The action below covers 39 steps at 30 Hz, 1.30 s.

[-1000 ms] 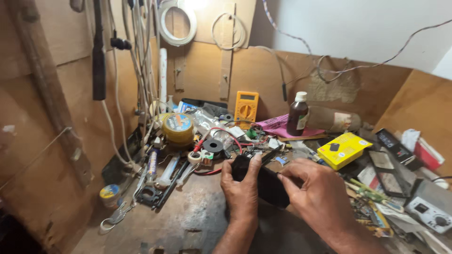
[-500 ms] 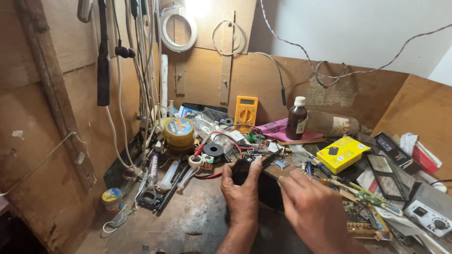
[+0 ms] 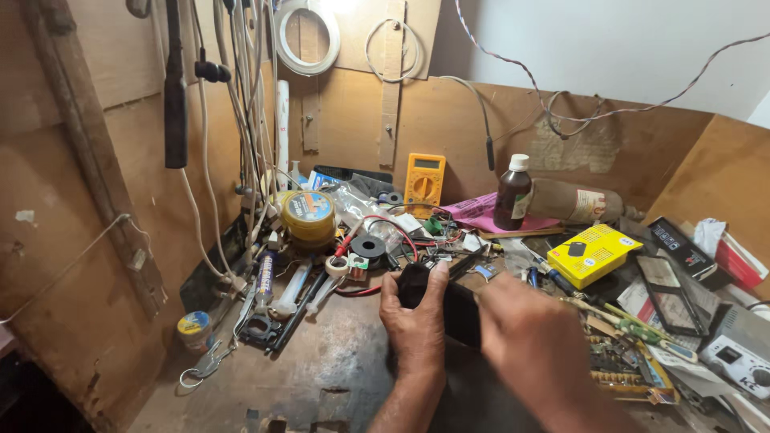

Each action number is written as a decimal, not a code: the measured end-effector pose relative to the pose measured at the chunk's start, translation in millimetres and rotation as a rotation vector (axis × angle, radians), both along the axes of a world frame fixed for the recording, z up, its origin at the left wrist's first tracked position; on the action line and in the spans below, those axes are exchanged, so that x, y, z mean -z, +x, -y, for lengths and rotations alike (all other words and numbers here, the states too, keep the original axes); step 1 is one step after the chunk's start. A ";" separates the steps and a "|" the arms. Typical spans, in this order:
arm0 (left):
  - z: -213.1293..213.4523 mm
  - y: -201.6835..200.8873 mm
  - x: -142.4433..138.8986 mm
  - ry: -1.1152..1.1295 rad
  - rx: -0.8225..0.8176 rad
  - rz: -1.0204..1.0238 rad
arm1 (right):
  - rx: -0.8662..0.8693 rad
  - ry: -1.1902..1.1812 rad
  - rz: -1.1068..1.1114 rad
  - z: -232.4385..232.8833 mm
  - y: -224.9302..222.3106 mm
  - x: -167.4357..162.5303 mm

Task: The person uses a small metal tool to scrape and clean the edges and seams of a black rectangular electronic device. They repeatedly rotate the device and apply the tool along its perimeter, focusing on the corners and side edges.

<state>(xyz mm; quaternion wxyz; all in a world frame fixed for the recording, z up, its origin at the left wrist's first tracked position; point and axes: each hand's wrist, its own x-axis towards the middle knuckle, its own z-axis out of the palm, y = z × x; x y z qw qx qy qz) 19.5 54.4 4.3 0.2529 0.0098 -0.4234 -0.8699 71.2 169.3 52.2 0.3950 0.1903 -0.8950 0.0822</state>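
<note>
Black device (image 3: 449,301): matt plastic. Workbench (image 3: 321,369): worn, stained, rough wood. Far wall panels (image 3: 449,120): matt fibreboard. Yellow box (image 3: 593,254), right: glossy plastic. Brown bottle (image 3: 512,196): glossy.

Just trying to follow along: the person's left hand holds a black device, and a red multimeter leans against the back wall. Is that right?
Not quite. The multimeter is yellow, not red, as the head view shows. It does lean against the back wall, and the left hand does hold the black device.
</note>
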 end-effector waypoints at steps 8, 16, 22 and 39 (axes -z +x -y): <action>2.1 -1.8 -3.6 -0.023 0.039 0.097 | -0.142 -0.241 0.321 -10.2 -6.2 -47.2; 7.4 -13.0 3.6 0.025 0.048 0.203 | -0.083 -0.491 0.024 -32.8 4.3 -17.7; 9.7 -19.1 5.5 0.294 0.314 0.174 | 0.280 -0.595 0.418 -59.4 -3.1 24.2; 3.5 -21.3 6.2 0.180 0.370 0.114 | -0.246 -0.508 0.043 -54.5 22.0 48.6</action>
